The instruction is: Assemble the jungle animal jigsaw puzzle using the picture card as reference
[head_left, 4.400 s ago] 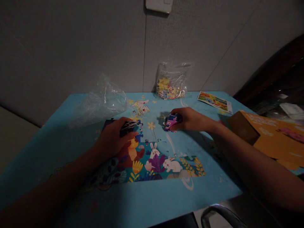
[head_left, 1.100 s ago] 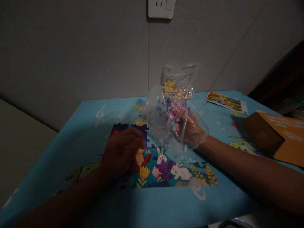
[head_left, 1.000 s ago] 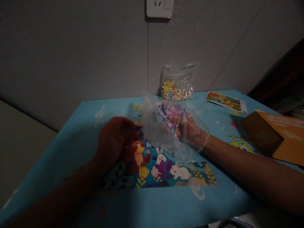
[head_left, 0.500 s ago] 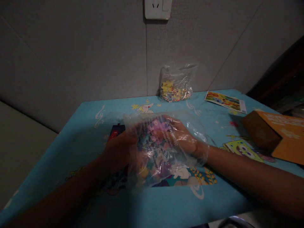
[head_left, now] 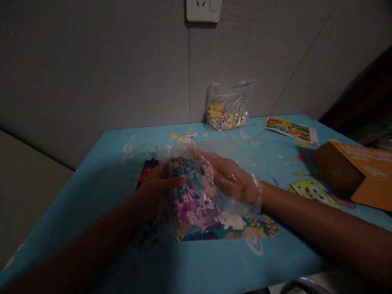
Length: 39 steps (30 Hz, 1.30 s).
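Observation:
A clear plastic bag [head_left: 190, 228] printed with a warning is full of colourful jigsaw puzzle pieces [head_left: 186, 204], many of them purple, pink and teal. My left hand [head_left: 156, 185] grips the bag's left side from outside, thumb across the front. Inside the bag, my right hand [head_left: 229, 175] reaches in from the right up to the wrist. Its fingers are bent together against the pieces; glare and plastic hide what lies between them. Under the bag lies a section of joined puzzle [head_left: 257, 226] with a white animal and yellow leaves, mostly covered.
Another clear bag of yellow puzzle pieces [head_left: 225, 118] leans against the wall. A picture card [head_left: 290, 130] lies at the back right, and an open orange box [head_left: 367, 171] stands at the right edge. The table wears a blue cartoon cloth [head_left: 214, 265]. A wall socket [head_left: 203, 10] is above.
My right hand has shifted left inside the bag. The bag has tilted, and its pieces have tumbled, with more purple ones showing low in front. My left hand keeps hold of its side.

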Each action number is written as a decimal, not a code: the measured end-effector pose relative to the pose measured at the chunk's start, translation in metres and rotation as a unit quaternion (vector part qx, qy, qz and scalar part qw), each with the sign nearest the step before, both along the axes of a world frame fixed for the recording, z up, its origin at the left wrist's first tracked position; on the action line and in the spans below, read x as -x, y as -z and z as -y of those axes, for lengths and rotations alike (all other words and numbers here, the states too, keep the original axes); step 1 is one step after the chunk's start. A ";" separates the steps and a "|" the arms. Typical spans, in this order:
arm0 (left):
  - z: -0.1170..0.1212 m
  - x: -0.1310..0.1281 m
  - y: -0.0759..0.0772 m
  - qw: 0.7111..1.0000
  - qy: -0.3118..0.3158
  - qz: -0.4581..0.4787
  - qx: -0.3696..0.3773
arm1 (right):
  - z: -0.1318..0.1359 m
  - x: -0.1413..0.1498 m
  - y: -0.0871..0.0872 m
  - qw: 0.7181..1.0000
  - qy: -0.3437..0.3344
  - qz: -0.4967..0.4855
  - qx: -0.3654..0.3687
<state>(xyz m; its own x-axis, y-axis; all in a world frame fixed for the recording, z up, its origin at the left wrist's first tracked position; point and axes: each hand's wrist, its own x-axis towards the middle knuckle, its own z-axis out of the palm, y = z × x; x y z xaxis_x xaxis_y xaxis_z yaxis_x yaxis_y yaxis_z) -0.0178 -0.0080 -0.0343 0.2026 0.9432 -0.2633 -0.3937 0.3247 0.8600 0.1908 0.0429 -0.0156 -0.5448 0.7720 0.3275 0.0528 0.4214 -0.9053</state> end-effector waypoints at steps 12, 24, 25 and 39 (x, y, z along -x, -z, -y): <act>-0.011 0.021 -0.013 0.983 -0.119 0.137 -0.035 | -0.024 -0.013 0.017 0.997 0.056 -0.004 0.051; -0.018 0.010 0.003 0.985 -0.133 0.082 -0.078 | -0.025 -0.003 0.017 0.985 0.106 -0.039 0.132; -0.019 0.011 0.004 0.987 -0.128 0.071 -0.064 | -0.031 -0.005 0.017 0.979 0.141 -0.061 0.135; -0.021 0.023 0.007 0.965 -0.173 -0.167 -0.109 | -0.106 -0.039 0.030 0.910 0.330 -0.230 0.100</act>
<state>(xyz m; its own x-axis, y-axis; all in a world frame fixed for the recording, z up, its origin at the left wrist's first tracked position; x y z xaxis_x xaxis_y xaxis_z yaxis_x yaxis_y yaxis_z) -0.0405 0.0130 -0.0415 -0.1957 0.9796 -0.0464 -0.1356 0.0198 0.9906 0.2293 0.1486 -0.0455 0.2177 0.9508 0.2204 -0.1703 0.2594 -0.9506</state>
